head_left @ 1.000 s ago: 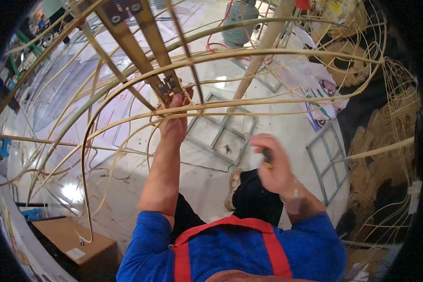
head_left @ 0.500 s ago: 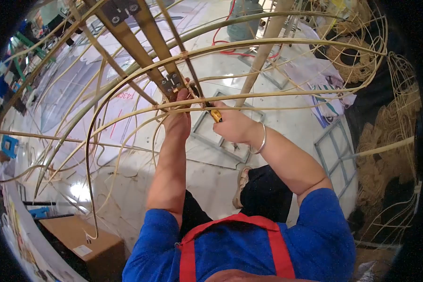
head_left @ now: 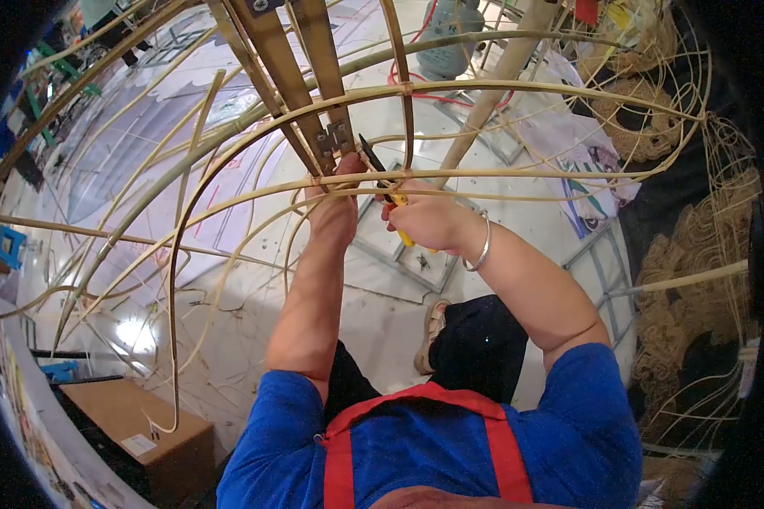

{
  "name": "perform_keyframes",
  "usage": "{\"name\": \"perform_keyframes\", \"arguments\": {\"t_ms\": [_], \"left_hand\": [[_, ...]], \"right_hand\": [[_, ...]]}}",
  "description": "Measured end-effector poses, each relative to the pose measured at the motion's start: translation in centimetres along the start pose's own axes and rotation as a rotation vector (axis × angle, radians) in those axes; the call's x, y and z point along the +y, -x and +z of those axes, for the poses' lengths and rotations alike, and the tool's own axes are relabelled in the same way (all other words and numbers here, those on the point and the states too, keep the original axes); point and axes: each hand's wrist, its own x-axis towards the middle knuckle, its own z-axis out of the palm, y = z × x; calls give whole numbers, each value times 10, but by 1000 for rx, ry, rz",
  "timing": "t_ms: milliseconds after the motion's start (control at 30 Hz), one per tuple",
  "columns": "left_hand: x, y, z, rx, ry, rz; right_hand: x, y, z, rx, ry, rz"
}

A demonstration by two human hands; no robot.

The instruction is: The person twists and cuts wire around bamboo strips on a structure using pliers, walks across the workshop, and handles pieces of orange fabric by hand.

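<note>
My left hand [head_left: 334,212] is closed around the lower end of a flat brown bar [head_left: 323,72], just below its metal bracket [head_left: 335,137]. Thin bamboo strips [head_left: 263,193] cross in front of both hands, partly hiding the fingers. Beside it, my right hand [head_left: 429,216] grips yellow-handled pliers [head_left: 401,202]. Their dark jaws point up and left, close to my left thumb and the bracket. Whether the jaws touch anything, I cannot tell. A dark upright strip [head_left: 407,127] is joined to the curved bamboo above my right hand.
Bamboo hoops arch around me on both sides. A cardboard box [head_left: 136,416] stands at lower left. Metal frames [head_left: 598,259] lie on the floor. A gas cylinder [head_left: 450,42] with a red hose stands ahead, and coiled brown cord [head_left: 696,263] lies on black cloth at right.
The view has shifted, so the bamboo frame sits further right. The pliers have turned: their dark jaws now show raised near my left thumb, and more of the yellow handles is visible.
</note>
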Motion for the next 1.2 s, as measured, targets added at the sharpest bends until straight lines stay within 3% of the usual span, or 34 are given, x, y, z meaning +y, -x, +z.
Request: {"name": "perform_keyframes", "arguments": {"t_ms": [33,100,167,267,367,467,633,700,800,833,933,1000,1067,1100,1200], "left_hand": [[-2,0,0,5,-34,10],[-5,-1,-1,-7,230,-114],[0,-3,-2,-38,823,-380],[6,-1,-2,-49,739,-319],[18,1,-7,-12,419,-581],[23,0,-6,-17,324,-586],[18,-4,1,-1,-97,-231],[32,1,-1,22,116,-591],[20,0,-8,-95,-29,-380],[5,0,-4,-33,532,-354],[-18,-1,-9,-51,300,-122],[-15,0,-7,11,307,-148],[2,0,0,158,660,-328],[9,-1,3,275,667,-396],[14,6,-1,133,701,-324]], "right_hand": [[-1,0,2,3,-63,22],[5,-1,7,9,-261,56],[6,-1,14,-18,-417,73],[9,-3,19,-87,-570,73],[22,-8,28,-106,-622,54],[27,-10,32,-99,-628,17],[43,-20,35,-54,-611,-72],[32,-14,32,-28,-544,-82],[40,-13,31,-62,-594,-112],[48,-14,29,-37,-606,-56],[57,-14,20,-126,-554,-57],[59,-22,20,-133,-499,-98],[64,-32,20,-130,-408,-154],[72,-42,26,-128,-481,-186],[65,-44,25,-97,-456,-285]]}}
